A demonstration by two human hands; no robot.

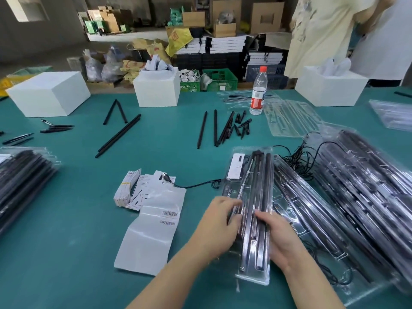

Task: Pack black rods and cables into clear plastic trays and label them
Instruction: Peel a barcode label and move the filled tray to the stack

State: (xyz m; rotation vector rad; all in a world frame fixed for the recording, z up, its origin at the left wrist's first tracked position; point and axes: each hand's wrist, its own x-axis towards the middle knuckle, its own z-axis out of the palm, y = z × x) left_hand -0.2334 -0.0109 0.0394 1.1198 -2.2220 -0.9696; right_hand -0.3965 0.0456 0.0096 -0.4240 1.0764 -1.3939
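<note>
Teal matting covers the tabletop, and everything is laid out within arm's reach of its near edge. Largest is the heap of filled clear trays along the right edge, stacked overlapping, probably finished packs put aside; a second heap sits at the left edge. Three white foam boxes stand along the far edge, two with white scraps inside, apparently as supply or waste bins. A person in a pale shirt stands beyond the far right corner.

Just right of the middle of the near edge lies the tray in hand, lengthwise away from the person, with black rods seated in its channels and a white label at its far left corner. A black cable trails from it leftward onto the label sheets, so it looks not yet tucked in. The left hand has its fingers bent over the tray's left rim, and the right hand rests on the right side with its fingertips pressing on the rods; the hands sit either side, likely steadying and seating the contents.

Left of the tray lie a barcode label sheet and a stack of small cards, handy for labelling. Loose black rods wait mid-table, beside a water bottle.
</note>
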